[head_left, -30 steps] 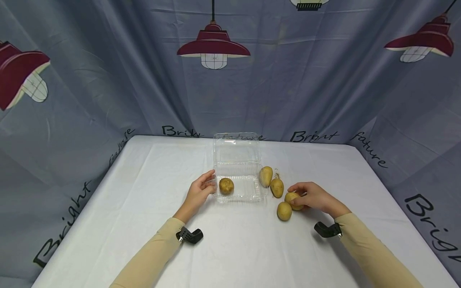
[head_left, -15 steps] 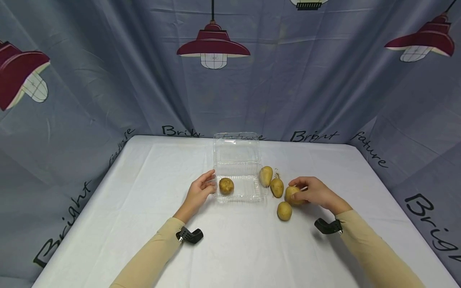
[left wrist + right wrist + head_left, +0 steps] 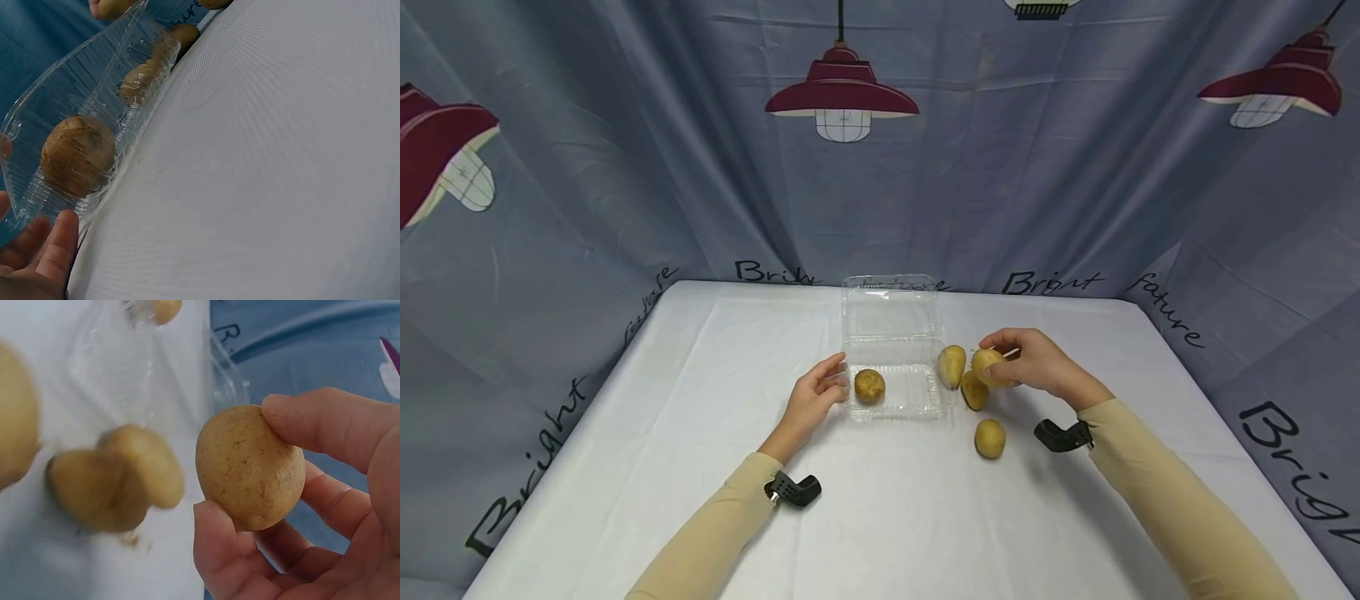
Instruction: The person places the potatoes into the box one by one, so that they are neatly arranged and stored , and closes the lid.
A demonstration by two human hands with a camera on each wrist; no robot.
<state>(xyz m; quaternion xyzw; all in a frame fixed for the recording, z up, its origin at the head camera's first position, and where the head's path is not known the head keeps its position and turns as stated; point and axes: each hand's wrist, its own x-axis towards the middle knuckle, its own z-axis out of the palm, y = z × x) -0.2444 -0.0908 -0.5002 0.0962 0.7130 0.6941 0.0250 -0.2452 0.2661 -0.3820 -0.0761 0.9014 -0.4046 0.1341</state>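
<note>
My right hand (image 3: 1033,362) pinches a yellow-brown potato (image 3: 250,467) between thumb and fingers, raised off the table in the head view. Below and beside it lie two more potatoes: one (image 3: 951,367) against the right wall of the clear plastic container (image 3: 917,402), the other (image 3: 974,392) partly covered by the held one. A single potato (image 3: 990,438) lies nearer the front. Inside the container, whose lid (image 3: 891,312) stands open at the back, a browner potato (image 3: 78,156) sits at the left end. My left hand (image 3: 811,400) rests its relaxed fingers at the container's left side.
White cloth (image 3: 880,517) covers the table. A blue-grey curtain (image 3: 700,167) printed with red lamps hangs behind and at both sides. Crumbs of dirt (image 3: 130,539) lie near the potatoes. A black camera is worn on each wrist.
My right hand has lifted the potato from the table and moved it up and left, over the other potatoes by the container. The left hand stays at the container's side.
</note>
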